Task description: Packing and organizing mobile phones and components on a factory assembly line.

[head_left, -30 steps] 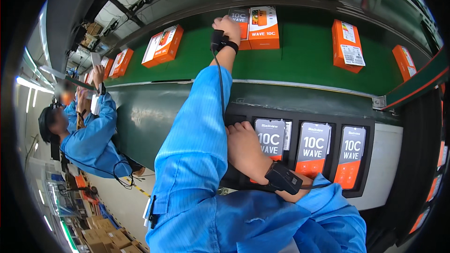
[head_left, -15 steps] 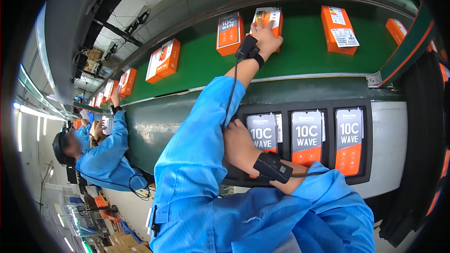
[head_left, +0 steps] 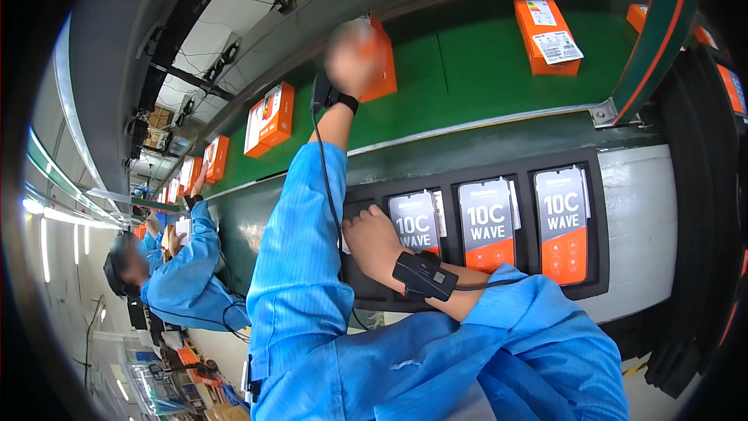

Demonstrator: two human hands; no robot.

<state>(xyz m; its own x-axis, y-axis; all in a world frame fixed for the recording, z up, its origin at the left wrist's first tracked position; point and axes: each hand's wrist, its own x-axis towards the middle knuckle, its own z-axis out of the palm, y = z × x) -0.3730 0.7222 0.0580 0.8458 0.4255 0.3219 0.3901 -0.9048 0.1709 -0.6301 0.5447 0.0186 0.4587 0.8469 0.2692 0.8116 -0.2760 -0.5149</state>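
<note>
The left hand (head_left: pixel 352 58) reaches out over the green conveyor belt (head_left: pixel 475 70) and meets an orange box (head_left: pixel 380 70); motion blur hides whether its fingers grip it. Nearer than the belt, a black tray (head_left: pixel 475 296) holds three phones (head_left: pixel 487 224) side by side. The right hand (head_left: pixel 374 238) rests loosely curled on the tray's left end, holding nothing. Another orange box (head_left: pixel 548 35) lies farther right on the belt.

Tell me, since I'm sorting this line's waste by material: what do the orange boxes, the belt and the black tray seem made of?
The orange box looks like printed cardboard: crisp folded edges, matte faces, a stuck-on white label. The green belt looks like smooth rubbery or plastic sheet with a dull sheen. The black tray is probably moulded plastic or foam, with a matte surface and recessed slots; I cannot tell which.
</note>
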